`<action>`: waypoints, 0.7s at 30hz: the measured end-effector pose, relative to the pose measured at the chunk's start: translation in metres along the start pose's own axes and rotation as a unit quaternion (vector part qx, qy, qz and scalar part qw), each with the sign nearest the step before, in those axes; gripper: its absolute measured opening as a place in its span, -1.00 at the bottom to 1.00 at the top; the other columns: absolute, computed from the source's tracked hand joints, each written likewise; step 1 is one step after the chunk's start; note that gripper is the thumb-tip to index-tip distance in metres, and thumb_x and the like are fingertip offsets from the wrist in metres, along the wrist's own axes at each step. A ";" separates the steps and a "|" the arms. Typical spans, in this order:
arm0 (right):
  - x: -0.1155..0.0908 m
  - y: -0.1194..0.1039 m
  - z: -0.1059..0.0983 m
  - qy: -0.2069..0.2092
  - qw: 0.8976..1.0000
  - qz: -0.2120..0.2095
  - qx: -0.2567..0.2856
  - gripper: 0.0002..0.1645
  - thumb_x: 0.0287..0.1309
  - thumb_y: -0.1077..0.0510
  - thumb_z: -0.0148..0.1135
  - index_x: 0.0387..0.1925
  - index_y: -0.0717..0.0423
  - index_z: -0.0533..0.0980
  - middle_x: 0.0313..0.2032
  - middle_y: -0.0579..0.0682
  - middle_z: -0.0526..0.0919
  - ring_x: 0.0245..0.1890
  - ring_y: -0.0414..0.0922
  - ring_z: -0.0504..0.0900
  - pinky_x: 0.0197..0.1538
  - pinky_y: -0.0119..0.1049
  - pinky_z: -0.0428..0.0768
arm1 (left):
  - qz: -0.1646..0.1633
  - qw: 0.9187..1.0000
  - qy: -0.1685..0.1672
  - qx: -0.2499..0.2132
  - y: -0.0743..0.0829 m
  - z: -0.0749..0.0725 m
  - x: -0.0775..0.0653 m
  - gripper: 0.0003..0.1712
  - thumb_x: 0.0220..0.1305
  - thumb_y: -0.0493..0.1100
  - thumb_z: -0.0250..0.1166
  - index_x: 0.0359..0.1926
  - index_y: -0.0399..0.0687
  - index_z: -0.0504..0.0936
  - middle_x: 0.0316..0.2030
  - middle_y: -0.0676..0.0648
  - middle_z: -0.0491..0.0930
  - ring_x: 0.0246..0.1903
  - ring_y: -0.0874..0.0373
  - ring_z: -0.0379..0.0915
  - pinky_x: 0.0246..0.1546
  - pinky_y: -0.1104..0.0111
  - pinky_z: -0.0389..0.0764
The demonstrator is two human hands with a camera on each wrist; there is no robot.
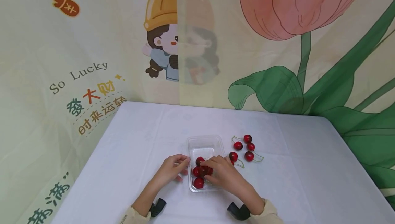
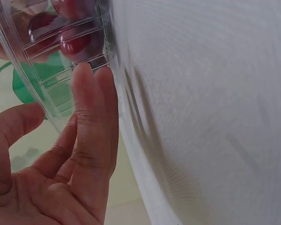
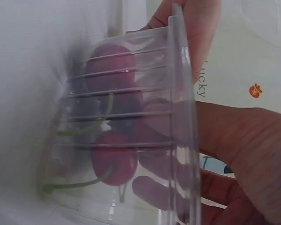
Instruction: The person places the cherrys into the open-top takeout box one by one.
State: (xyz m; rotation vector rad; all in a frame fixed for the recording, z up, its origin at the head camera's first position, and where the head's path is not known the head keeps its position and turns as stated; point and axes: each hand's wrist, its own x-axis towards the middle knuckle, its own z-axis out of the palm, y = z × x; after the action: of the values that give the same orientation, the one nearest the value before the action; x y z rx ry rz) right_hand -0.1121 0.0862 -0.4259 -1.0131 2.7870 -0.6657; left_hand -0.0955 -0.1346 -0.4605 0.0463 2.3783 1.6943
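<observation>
A clear plastic box (image 1: 205, 141) stands on the table with several red cherries (image 1: 199, 183) in its near half. My right hand (image 1: 222, 171) reaches over the box's right rim, and its thumb and index finger pinch a dark red cherry (image 1: 203, 171) among the others. Through the clear wall (image 3: 154, 136) in the right wrist view, the fingers show close to cherries with green stems (image 3: 82, 184). On the left side my left hand (image 1: 172, 167) has its fingers loosely extended, and two fingertips (image 2: 83, 75) rest at the box's outer wall.
Right of the box lie several more cherries (image 1: 249, 156) with green stems, two of them close to my right hand. A white cloth (image 1: 139, 131) covers the table. Behind it hangs a printed curtain (image 1: 210, 93). Black straps (image 1: 239, 211) sit at both wrists.
</observation>
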 end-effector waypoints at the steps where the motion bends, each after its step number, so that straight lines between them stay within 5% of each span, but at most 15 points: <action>1: 0.000 0.000 0.000 -0.002 1.000 0.000 -0.002 -0.50 0.00 0.09 0.50 0.04 0.00 0.63 -0.08 -0.06 0.69 -0.05 -0.08 0.57 -0.12 -0.21 0.39 | 0.000 1.000 0.000 0.001 0.000 0.000 0.000 -0.55 0.42 -0.03 0.17 0.07 -0.35 0.53 -0.28 -0.11 0.67 -0.43 0.10 0.62 -0.50 0.30 0.68; 21: -0.001 0.003 0.000 -0.017 1.000 -0.005 -0.008 -0.49 -0.03 0.12 0.52 0.02 0.03 0.62 -0.03 -0.01 0.66 -0.01 -0.05 0.54 -0.07 -0.15 0.38 | -0.002 1.000 0.001 0.007 0.000 0.001 0.000 -0.54 0.42 -0.03 0.17 0.09 -0.36 0.52 -0.30 -0.11 0.67 -0.44 0.09 0.62 -0.50 0.29 0.68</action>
State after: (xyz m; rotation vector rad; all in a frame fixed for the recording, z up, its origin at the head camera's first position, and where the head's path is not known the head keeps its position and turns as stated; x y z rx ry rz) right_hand -0.1127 0.0891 -0.4273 -1.0325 2.7654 -0.6220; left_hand -0.0956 -0.1340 -0.4607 0.0423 2.3898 1.6780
